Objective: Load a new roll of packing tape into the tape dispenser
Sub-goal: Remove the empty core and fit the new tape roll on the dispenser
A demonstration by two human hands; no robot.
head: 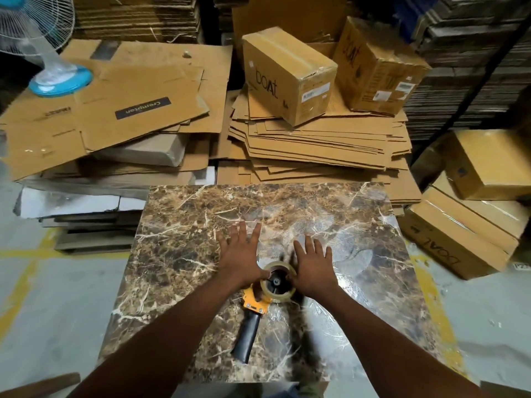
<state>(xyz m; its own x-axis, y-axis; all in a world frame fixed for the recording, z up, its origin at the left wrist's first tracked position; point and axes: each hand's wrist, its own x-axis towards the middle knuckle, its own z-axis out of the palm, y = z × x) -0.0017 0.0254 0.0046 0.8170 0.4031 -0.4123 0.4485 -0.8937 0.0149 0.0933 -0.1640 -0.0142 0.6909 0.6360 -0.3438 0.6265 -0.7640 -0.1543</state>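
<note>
Nearest the desk's [178, 254] front edge lies the black handle [246, 338] of the tape dispenser [257, 304], its yellow frame on its side pointing toward the middle of the desk. On the hub sits the tape roll [278, 278], clear and thin-walled, roughly midway between the left and right edges.

The left hand [240, 254] and right hand [313, 265] flank the roll, fingers spread flat and pointing toward the far edge; neither is closed around anything, though both thumbs touch the roll's rim.

My judgement is that the roll may not be pushed fully down the hub. Pressing unevenly with one thumb could cock it, so it binds or pops off. With nothing pinning the handle, the dispenser could skid on the glossy surface. The serrated blade is hidden beneath the hands, so a fingertip could catch it.

Beyond the far edge, flattened cardboard [316, 139] is stacked.
</note>
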